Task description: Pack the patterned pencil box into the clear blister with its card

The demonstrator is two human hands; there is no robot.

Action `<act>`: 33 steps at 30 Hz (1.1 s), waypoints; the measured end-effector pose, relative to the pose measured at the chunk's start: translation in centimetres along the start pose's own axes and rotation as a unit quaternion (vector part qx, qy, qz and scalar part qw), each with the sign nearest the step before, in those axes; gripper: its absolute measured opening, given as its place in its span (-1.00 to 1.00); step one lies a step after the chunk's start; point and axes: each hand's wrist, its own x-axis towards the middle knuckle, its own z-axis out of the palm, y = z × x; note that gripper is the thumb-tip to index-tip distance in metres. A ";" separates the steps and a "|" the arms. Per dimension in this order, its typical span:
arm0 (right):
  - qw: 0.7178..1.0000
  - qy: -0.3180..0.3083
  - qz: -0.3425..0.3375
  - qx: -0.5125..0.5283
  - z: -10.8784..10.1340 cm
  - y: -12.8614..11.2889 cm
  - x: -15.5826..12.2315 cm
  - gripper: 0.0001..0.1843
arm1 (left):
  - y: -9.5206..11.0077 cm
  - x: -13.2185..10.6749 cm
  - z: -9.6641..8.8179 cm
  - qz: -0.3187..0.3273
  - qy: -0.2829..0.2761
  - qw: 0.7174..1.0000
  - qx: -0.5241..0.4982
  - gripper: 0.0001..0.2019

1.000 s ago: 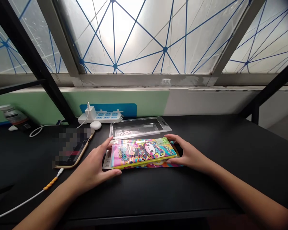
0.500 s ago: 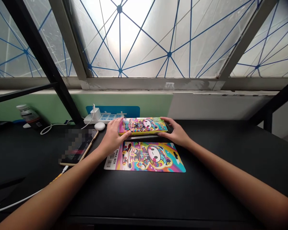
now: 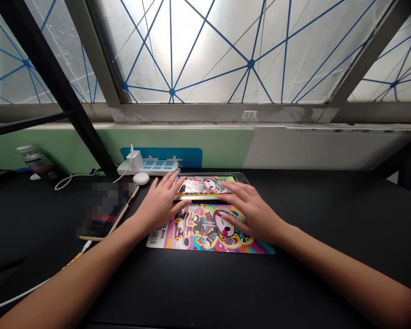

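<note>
A colourful pencil box (image 3: 199,186) with a cartoon figure on its lid lies near the back of the desk, in what looks like a clear plastic tray (image 3: 241,177). In front of it is a flat printed card (image 3: 198,233) with the same figure and a white strip on its left. My left hand (image 3: 160,201) rests at the box's left end, its fingers spread. Over the right end of the box and the card is my right hand (image 3: 255,212), also with fingers apart; whether it touches either is unclear.
To the left lies a phone (image 3: 106,214) with a white cable (image 3: 30,290). Behind are a white power strip (image 3: 159,165), a round white object (image 3: 141,178) and a dark bottle (image 3: 39,162). A black slanted bar (image 3: 55,77) rises at the left before the window.
The pencil box has come down flat on the desk. Both hands have loosened from its ends, and my right hand has moved nearer, over the card. The view has shifted slightly.
</note>
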 end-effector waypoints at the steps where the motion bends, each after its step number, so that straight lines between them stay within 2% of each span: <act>1: 0.999 -0.034 -0.031 0.025 0.0 -1.2 0.1 -0.52 | 0.3 0.1 0.0 0.015 0.006 1.000 0.013 -0.33; 3: 0.989 -0.121 -0.044 0.075 0.0 -3.4 0.3 -0.42 | 0.7 0.2 0.0 0.042 0.014 0.999 0.030 -0.34; 5: 0.976 -0.190 -0.004 0.109 0.0 -4.9 0.3 -0.26 | 0.9 0.2 0.0 0.054 0.012 0.998 0.043 -0.43; 8: 0.965 -0.224 0.046 0.132 -0.2 -5.6 0.0 -0.09 | 0.6 0.2 -0.1 0.049 -0.004 0.997 0.051 -0.52; 11: 0.972 -0.194 0.073 0.111 -0.2 -5.1 -0.3 -0.12 | 0.1 0.2 -0.4 0.033 -0.019 0.999 0.039 -0.51; 16: 0.979 -0.099 0.176 0.011 0.7 -4.0 -0.1 -0.55 | -0.2 0.5 -0.7 0.009 -0.057 0.997 0.050 -0.50; 21: 0.982 -0.071 0.176 0.013 1.2 -3.8 0.5 -0.80 | -0.3 0.3 -0.5 0.008 -0.063 0.997 0.041 -0.30; 23: 0.983 -0.054 0.171 0.036 0.9 -4.0 0.4 -0.81 | -0.5 0.1 -0.4 0.008 -0.058 0.998 0.025 -0.27; 28: 0.975 -0.049 0.197 0.088 -0.5 -3.9 -0.2 -0.76 | -0.9 -0.1 -0.7 -0.016 -0.069 0.996 -0.048 -0.43; 31: 0.972 -0.049 0.203 0.106 -2.1 -2.5 -0.3 -0.70 | -0.8 -0.2 -1.3 -0.028 -0.070 0.992 -0.102 -0.43; 33: 0.966 -0.032 0.227 0.115 -3.3 -0.8 -0.3 -0.61 | -0.7 -0.3 -1.5 -0.026 -0.063 0.989 -0.130 -0.41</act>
